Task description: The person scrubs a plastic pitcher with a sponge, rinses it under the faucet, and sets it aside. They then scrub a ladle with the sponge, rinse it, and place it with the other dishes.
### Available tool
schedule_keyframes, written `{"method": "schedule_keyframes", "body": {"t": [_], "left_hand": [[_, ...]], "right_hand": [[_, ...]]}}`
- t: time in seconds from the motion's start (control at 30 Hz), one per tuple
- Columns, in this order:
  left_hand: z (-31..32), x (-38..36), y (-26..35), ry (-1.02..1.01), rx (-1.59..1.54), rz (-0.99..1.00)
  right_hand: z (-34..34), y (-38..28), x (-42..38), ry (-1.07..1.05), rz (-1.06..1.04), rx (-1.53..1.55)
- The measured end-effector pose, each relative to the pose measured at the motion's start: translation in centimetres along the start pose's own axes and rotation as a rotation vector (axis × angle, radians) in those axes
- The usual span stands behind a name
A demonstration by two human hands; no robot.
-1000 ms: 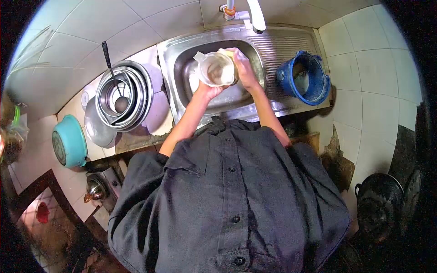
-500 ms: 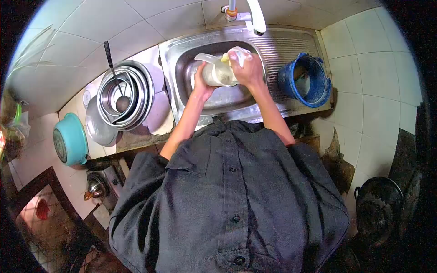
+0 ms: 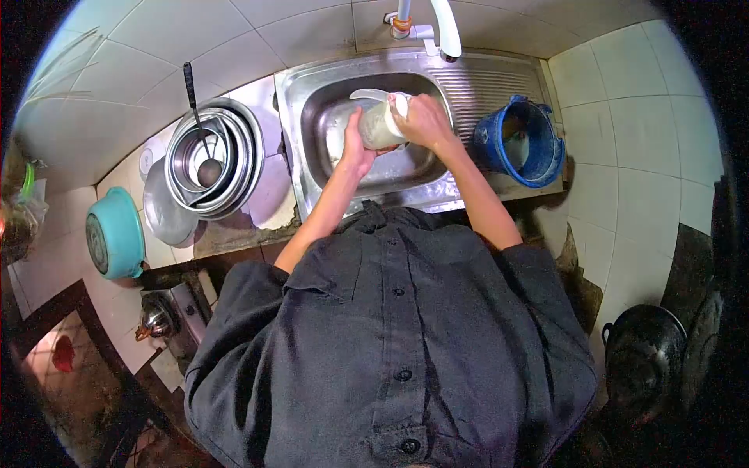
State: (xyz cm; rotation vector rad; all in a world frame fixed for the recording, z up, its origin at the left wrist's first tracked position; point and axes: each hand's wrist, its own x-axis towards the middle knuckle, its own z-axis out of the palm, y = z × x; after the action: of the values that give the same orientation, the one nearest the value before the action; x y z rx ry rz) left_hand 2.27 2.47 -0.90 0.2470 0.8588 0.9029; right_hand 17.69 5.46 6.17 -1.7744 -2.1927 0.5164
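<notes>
A translucent plastic pitcher (image 3: 378,131) is tilted over the steel sink basin (image 3: 331,160), its curved handle pointing up and left. My left hand (image 3: 357,148) is wrapped round the pitcher's body from the left and below. At the pitcher's white rim, my right hand (image 3: 424,122) is closed with the fingers bent over the mouth. A foamy sponge showed in that hand a moment ago; now the fingers mostly hide it, and white suds show near the fingertips.
A white faucet (image 3: 447,35) rises behind the basin. Right of it, a blue bucket (image 3: 490,144) stands on the ridged drainboard (image 3: 499,78). Stacked steel bowls (image 3: 253,168) with a ladle (image 3: 189,86) sit left of the sink. A turquoise basin (image 3: 125,238) leans farther left.
My right hand has turned over and moved slightly right and down to the pitcher's rim, covering the foamy sponge. The pitcher has shifted a little right, and its handle has swung.
</notes>
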Motion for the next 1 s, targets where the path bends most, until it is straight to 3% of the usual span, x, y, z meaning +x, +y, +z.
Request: {"method": "schedule_keyframes", "body": {"t": [0.13,0.2,0.27,0.33,0.43,0.77,0.87,0.93,0.97,1.0], "left_hand": [[0.0,-0.1,0.2,0.012,0.013,0.032],[0.0,0.2,0.5,0.036,0.066,0.050],[0.0,0.6,0.7,0.063,0.120,0.072],[0.5,0.8,0.9,0.131,0.234,0.278],[0.5,1.3,1.1,0.139,0.296,0.406],[0.0,2.0,-0.1,0.138,0.490,0.456],[0.3,1.6,-0.7,0.075,0.488,0.493],[1.5,0.7,-1.0,0.064,0.460,0.499],[1.2,1.1,-1.4,-0.004,0.539,0.577],[1.2,1.0,-1.4,-0.003,0.539,0.579]], "right_hand": [[-1.3,-0.8,-0.6,-0.122,0.033,-0.028],[-0.2,0.9,-0.6,-0.243,-0.106,-0.069],[0.5,1.5,-0.9,-0.235,-0.097,0.040],[0.7,1.7,-1.3,-0.223,-0.074,0.106],[3.2,3.6,-1.1,-0.146,-0.102,0.183],[6.1,6.0,-2.4,-0.072,-0.196,0.209],[6.4,6.0,-2.4,-0.151,-0.130,0.454],[7.3,7.0,-2.6,-0.392,0.150,0.807],[7.6,7.7,-2.7,-0.564,0.430,1.269],[8.0,8.4,-2.8,-0.565,0.427,1.268]]}}
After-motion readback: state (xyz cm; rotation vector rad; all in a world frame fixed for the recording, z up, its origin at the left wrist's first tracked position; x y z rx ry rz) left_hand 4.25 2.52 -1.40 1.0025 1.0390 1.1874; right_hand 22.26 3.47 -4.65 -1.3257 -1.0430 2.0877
